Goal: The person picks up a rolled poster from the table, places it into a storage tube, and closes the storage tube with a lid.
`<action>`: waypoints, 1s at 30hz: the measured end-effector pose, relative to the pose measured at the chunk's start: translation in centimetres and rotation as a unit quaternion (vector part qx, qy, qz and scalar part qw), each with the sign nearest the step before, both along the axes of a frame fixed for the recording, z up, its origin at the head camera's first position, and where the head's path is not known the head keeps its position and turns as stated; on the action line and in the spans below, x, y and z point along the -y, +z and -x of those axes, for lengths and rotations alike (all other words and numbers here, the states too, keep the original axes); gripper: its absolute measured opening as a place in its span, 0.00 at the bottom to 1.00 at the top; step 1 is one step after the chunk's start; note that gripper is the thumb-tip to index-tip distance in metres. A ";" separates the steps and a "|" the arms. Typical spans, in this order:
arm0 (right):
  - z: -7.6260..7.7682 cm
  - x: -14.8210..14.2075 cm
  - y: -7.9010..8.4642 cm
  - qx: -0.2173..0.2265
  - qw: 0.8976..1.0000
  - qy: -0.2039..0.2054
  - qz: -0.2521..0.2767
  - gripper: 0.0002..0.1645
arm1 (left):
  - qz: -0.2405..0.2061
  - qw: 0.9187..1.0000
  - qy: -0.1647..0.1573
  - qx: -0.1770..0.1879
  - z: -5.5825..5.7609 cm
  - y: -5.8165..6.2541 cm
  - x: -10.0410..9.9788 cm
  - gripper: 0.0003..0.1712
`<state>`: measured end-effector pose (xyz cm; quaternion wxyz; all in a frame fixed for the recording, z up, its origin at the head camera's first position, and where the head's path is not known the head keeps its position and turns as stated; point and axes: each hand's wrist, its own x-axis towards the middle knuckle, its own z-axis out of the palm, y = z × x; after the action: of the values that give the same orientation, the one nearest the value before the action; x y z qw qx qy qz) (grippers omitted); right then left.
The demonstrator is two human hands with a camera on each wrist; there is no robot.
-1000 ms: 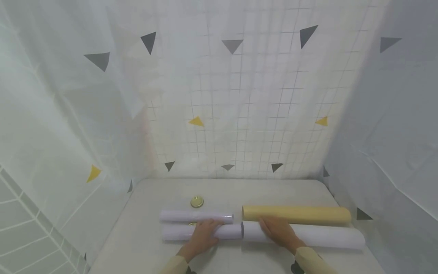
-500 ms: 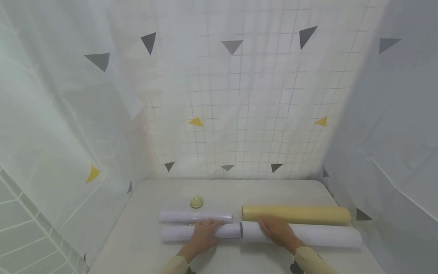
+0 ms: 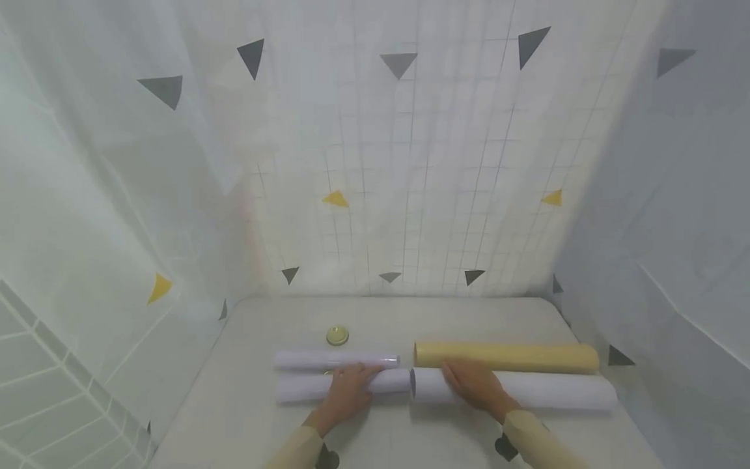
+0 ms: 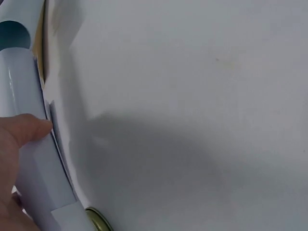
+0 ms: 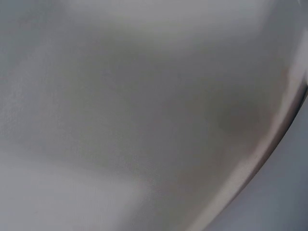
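In the head view my left hand point(image 3: 349, 392) grips a slim white paper roll point(image 3: 305, 387); the left wrist view shows the thumb point(image 4: 31, 127) bent over that roll point(image 4: 48, 178). My right hand point(image 3: 476, 387) lies over a wider white tube point(image 3: 556, 391), holding it near its left end. Roll and tube lie in line, the roll's right end right at the tube's open mouth point(image 4: 13, 37). A white curved surface point(image 5: 284, 187) fills the lower right corner of the right wrist view, where the hand is out of sight.
Behind the tube lies a yellow tube point(image 3: 510, 356), and behind the roll a second slim white roll point(image 3: 334, 359). A round gold lid point(image 3: 336, 335) sits farther back; another lid point(image 4: 98, 220) shows partly beside the held roll. Patterned sheeting point(image 3: 398, 163) encloses the white table point(image 3: 387, 443).
The wide white tube has shifted slightly left, its right end farther from the table's right edge. Both hands keep their places on roll and tube. The head view has tilted slightly down.
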<state>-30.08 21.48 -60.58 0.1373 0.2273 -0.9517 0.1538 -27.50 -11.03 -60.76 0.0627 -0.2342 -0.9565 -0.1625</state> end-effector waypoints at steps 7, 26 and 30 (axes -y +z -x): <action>0.3 0.1 0.4 -0.017 1.000 0.006 -0.003 0.21 | -0.017 0.999 -0.009 -0.029 0.2 0.0 0.0 0.36; 0.6 -0.2 0.2 -0.029 0.999 0.017 0.010 0.23 | 0.009 0.998 -0.020 -0.063 0.4 -0.4 -0.3 0.40; 0.6 -0.1 0.1 -0.041 0.999 0.014 0.015 0.23 | 0.006 0.998 -0.010 -0.057 0.3 0.0 -0.2 0.40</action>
<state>-30.67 21.63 -60.50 0.1769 0.2449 -0.9397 0.1605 -27.77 -10.79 -60.81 0.1137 -0.2527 -0.9500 -0.1438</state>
